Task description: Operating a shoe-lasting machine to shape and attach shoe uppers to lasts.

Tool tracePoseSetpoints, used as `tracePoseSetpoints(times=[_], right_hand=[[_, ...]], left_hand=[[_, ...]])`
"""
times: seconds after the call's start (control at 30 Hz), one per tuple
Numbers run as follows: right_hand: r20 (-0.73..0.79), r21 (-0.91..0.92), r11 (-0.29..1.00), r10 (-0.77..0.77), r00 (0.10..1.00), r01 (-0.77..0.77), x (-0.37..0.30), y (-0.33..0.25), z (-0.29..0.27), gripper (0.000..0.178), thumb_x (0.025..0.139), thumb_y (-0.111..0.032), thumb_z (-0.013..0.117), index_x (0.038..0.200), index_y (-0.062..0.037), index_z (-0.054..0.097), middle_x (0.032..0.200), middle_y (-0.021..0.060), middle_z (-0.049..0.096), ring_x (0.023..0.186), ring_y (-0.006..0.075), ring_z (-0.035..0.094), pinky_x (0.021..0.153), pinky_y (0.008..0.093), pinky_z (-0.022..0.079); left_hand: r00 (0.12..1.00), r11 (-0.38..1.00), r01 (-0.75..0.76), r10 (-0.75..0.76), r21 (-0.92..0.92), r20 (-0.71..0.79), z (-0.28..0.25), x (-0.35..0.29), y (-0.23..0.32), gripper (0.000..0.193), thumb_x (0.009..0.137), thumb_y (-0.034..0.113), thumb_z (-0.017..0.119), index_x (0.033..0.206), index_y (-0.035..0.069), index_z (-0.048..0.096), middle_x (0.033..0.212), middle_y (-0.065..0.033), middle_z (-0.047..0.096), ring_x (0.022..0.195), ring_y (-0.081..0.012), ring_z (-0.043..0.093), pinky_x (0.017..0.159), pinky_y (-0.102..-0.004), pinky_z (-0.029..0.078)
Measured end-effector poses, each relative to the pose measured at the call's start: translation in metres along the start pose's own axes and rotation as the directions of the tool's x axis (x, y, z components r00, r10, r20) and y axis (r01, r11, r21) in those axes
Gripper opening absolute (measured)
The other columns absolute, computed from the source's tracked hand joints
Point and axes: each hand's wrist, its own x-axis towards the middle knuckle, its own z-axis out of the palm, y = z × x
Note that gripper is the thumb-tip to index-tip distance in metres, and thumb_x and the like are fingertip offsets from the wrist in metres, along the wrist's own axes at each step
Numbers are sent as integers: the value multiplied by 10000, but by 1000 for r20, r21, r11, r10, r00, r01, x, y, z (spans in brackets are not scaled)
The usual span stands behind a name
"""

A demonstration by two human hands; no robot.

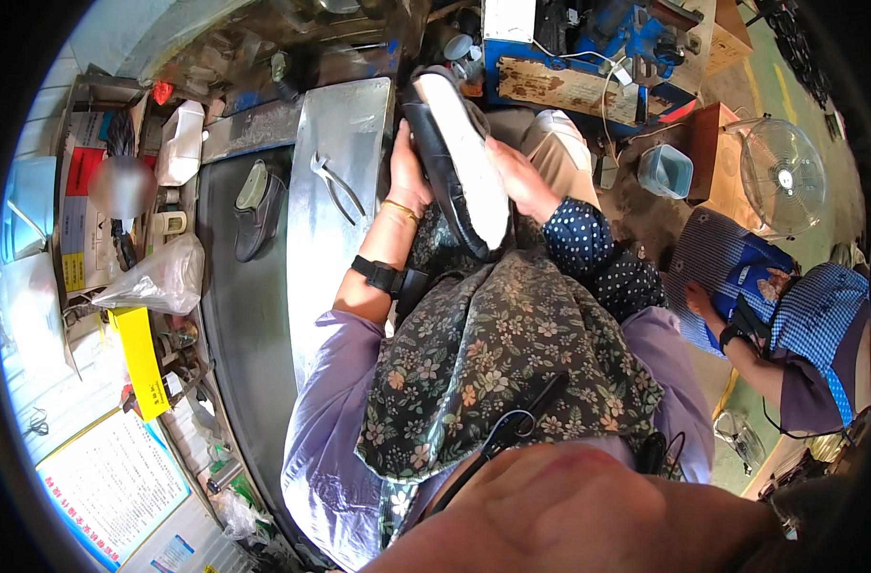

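Observation:
In front of me a black shoe [443,172] is held at a tilt, its long white underside [473,167] turned up. My left hand [409,172] is closed on the shoe's dark left side, the fingers partly hidden behind it. From the right, my right hand [521,180] grips the edge of the white underside. A pair of metal pincers [337,186] lies on the grey metal bench top [345,119] left of my left hand. Farther left, a second dark shoe [257,212] rests on a black belt-like surface [254,325].
Blue machinery [607,57] stands at the back right, near a clear plastic tub [665,172] and a round wire fan [784,178]. On the right sits another person [788,353]. Shelves at left hold a plastic bag [163,277] and a yellow box [139,363].

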Motion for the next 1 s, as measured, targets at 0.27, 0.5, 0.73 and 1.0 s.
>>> tracePoseSetpoints(times=[0.27,0.5,0.73,1.0], right_hand=[[8,119,992,-36,999,35,-78,-80,-27,840,816,-83,717,1555,-55,318,1503,114,429,1340,185,453,1111,313,359],[-272,-458,791,-560,783,406,-77,-184,-119,717,802,-15,741,1471,-49,486,1513,117,450,1258,179,527,950,291,514],[-170,-983,117,-880,443,-144,5,-321,-218,685,737,-335,745,1402,-300,585,1445,268,479,964,350,687,953,444,520],[-229,-915,-24,-791,567,-402,17,-360,-216,692,679,-368,722,1362,-317,621,1326,233,580,1084,404,641,984,479,485]], left_hand=[[954,978,-209,209,-26,215,36,-44,-16,633,1038,442,452,1496,9,387,1550,-98,388,1425,-242,347,1192,-435,232],[700,-32,-664,325,747,636,-39,-52,-42,330,942,140,651,1243,5,637,1156,-173,702,1086,-320,677,935,-388,531],[553,-344,-707,276,618,786,-70,-43,-63,255,864,78,648,1116,47,682,1126,-148,703,1045,-337,664,934,-421,516],[530,-347,-714,299,608,793,-63,-50,-67,231,858,80,650,1081,40,697,1078,-142,714,997,-334,669,903,-417,519]])
